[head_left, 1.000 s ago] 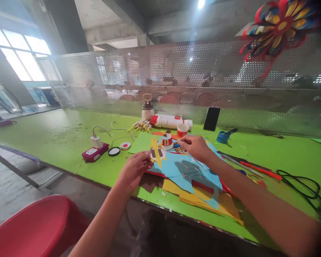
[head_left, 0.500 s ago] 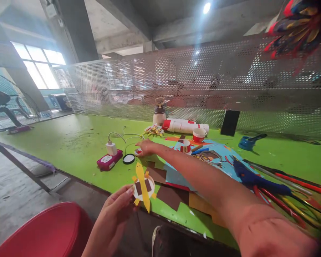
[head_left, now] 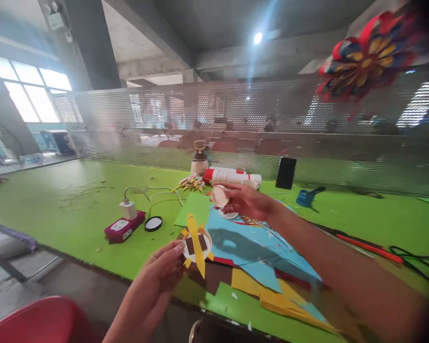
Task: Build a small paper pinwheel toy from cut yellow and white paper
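My left hand pinches the edge of a paper turtle craft, a white disc with a yellow head, legs and tail and a brown patch on it. My right hand is raised above the table, its fingers closed round a pale, round, shallow piece; its exact kind does not show. Under that hand a white cup is partly hidden. Blue paper sheets lie below and bear the hand's shadow. Beside the turtle craft is a green paper sheet.
A magenta power strip with a white charger and a round black-rimmed item are at left. Farther back stand a bottle, stacked cups, a phone-like slab and a blue tape roll. A perforated screen borders the table.
My right hand has come back from beside the black-rimmed item and now holds up the pale round piece. My left hand still holds the turtle craft. The view has turned rightward.
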A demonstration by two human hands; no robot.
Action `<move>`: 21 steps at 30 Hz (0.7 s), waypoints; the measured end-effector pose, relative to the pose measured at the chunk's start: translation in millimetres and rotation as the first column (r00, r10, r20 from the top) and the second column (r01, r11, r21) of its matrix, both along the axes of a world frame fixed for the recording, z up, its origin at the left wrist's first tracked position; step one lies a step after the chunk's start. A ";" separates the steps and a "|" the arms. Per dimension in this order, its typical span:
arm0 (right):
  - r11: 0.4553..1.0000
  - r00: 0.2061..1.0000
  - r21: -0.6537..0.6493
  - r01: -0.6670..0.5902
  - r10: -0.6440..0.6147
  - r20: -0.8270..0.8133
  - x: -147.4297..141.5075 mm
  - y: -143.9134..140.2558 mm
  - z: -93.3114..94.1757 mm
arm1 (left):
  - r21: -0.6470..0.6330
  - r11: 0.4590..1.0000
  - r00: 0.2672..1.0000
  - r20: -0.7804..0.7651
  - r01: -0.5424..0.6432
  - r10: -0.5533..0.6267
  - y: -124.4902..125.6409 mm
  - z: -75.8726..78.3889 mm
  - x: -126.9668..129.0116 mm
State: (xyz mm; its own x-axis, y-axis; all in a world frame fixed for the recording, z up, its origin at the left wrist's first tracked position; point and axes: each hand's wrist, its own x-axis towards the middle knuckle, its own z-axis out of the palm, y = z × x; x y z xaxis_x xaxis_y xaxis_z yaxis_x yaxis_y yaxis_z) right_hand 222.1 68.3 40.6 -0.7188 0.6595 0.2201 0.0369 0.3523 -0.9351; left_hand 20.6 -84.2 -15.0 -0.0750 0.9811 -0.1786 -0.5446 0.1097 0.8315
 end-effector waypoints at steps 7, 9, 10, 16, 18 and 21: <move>0.968 0.953 -0.185 0.171 -0.210 -0.218 103.7 -60.2 4.7 | 0.095 0.960 0.965 -0.030 0.263 -0.262 41.7 15.4 70.0; 0.949 0.933 -0.074 0.307 -0.316 -0.172 118.1 -69.4 3.7 | 0.125 0.935 0.943 -0.038 0.332 -0.330 55.7 19.5 91.7; 0.931 0.921 -0.009 0.364 -0.361 -0.149 123.8 -72.7 3.1 | 0.135 0.916 0.926 -0.034 0.377 -0.376 62.5 21.6 101.8; 0.660 0.763 0.458 0.595 -0.643 -0.063 143.6 -82.5 -1.6 | 0.211 0.846 0.871 -0.120 0.491 -0.476 91.7 29.1 144.7; 0.590 0.728 0.538 0.602 -0.682 -0.066 144.7 -83.8 -3.6 | 0.220 0.839 0.867 -0.145 0.498 -0.476 93.6 27.3 151.3; 0.499 0.687 0.635 0.590 -0.724 -0.069 141.4 -85.2 -7.0 | 0.224 0.843 0.872 -0.136 0.489 -0.470 91.4 21.2 155.2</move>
